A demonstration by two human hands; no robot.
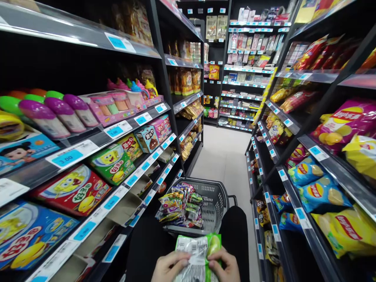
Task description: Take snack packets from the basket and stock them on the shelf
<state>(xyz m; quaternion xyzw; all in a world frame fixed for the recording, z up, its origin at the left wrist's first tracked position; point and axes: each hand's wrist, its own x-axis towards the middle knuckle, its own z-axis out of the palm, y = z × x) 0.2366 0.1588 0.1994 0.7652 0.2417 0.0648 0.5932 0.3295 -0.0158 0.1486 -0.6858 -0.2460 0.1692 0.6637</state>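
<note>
Between my two hands is a green and silver snack packet (198, 250), its printed back with a barcode facing up. My left hand (169, 267) pinches its left side between thumb and fingers. On the right side, my right hand (225, 267) grips the green edge the same way. Just beyond the packet, a grey plastic shopping basket (216, 196) sits on the floor in front of my knees. Many small colourful snack packets (183, 205) are heaped in its left part. The lower part of the held packet is cut off by the frame's bottom edge.
Close on the left, shelves carry boxed snacks (73, 188) and purple-capped containers (44, 113). Shelves on the right hold bags of chips (323, 192). Between them the tiled aisle (227, 152) runs to a back shelf (246, 70) of small goods.
</note>
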